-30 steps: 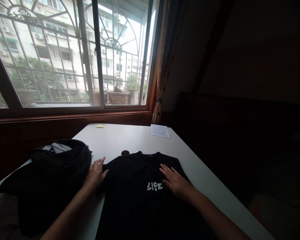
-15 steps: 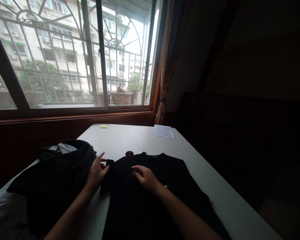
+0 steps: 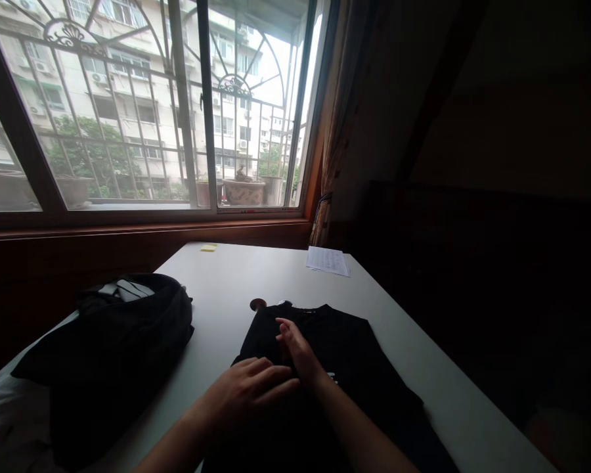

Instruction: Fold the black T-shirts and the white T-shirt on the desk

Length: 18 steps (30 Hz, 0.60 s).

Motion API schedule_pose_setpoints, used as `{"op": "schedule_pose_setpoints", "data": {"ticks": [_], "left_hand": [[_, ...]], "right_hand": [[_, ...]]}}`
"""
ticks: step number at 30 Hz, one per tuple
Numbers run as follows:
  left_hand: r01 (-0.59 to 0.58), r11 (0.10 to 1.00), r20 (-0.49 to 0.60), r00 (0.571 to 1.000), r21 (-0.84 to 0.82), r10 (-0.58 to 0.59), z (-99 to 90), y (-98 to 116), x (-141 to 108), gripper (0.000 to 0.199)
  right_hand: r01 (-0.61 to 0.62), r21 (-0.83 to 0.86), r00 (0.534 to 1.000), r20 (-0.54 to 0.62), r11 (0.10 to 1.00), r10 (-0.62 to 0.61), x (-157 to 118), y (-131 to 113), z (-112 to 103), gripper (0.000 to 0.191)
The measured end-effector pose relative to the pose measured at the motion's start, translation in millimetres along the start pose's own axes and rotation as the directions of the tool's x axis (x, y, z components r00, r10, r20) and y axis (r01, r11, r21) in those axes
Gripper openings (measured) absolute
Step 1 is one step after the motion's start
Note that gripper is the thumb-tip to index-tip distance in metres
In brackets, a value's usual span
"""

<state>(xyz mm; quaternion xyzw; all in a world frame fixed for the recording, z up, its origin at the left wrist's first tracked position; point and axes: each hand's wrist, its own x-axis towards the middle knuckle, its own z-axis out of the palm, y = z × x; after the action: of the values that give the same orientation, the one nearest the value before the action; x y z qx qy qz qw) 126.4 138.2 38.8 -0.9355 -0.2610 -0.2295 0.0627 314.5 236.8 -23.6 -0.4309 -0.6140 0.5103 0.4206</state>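
Note:
A black short-sleeved shirt (image 3: pixel 369 368) lies spread on the white table, its collar toward the window and a small white print on its front. My left hand (image 3: pixel 251 384) is over the shirt's left side, palm down with the fingers stretched out. Higher up on the chest is my right hand (image 3: pixel 298 351), its fingers extended and its edge turned down to the cloth. The two hands nearly meet, and neither visibly grips anything. The shirt's left sleeve is hidden or lost in the dark cloth around my left hand.
A heap of black clothing (image 3: pixel 128 348) with a grey-white piece on top sits at the table's left. Beyond the collar are a round brown object (image 3: pixel 257 304) and a whitish one (image 3: pixel 286 303). Printed papers (image 3: pixel 328 261) and yellow sticky notes (image 3: pixel 209 247) lie on the table (image 3: pixel 256 266) near the window.
My left hand has moved right, from beside the shirt's outstretched left sleeve to over the shirt. That sleeve no longer sticks out to the left. My right hand has shifted slightly and its fingers have straightened.

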Motion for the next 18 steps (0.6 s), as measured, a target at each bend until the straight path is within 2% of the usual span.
{"op": "schedule_pose_setpoints", "data": {"ticks": [2, 4, 7, 9, 13, 18], "left_hand": [[0.012, 1.000, 0.013, 1.000, -0.023, -0.012, -10.0, 2, 0, 0.043], [0.139, 0.988, 0.038, 0.990, -0.068, -0.136, -23.0, -5, -5, 0.034], [0.380, 0.917, 0.128, 0.922, -0.122, -0.365, -40.0, -25, -21, 0.029], [0.480, 0.862, 0.200, 0.872, -0.164, -0.448, -44.3, -38, -32, 0.032], [0.570, 0.779, 0.325, 0.812, -0.261, -0.485, -35.6, -51, -45, 0.039], [0.568, 0.762, 0.402, 0.805, -0.310, -0.436, -23.9, -52, -45, 0.026]], "right_hand": [[-0.011, -0.013, 1.000, 0.012, 1.000, 0.011, 1, 1, -2, 0.062], [0.013, -0.063, 1.000, -0.002, 0.998, -0.013, 2, 3, -3, 0.067], [0.032, -0.092, 0.997, -0.063, 0.995, -0.038, 3, 6, -4, 0.059], [0.028, -0.083, 0.994, -0.104, 0.996, -0.037, 4, 8, -4, 0.053], [0.014, -0.091, 0.988, -0.151, 0.996, -0.028, 3, 8, -5, 0.048], [0.015, -0.236, 0.975, -0.212, 0.972, -0.066, 3, 6, -8, 0.046]]}}
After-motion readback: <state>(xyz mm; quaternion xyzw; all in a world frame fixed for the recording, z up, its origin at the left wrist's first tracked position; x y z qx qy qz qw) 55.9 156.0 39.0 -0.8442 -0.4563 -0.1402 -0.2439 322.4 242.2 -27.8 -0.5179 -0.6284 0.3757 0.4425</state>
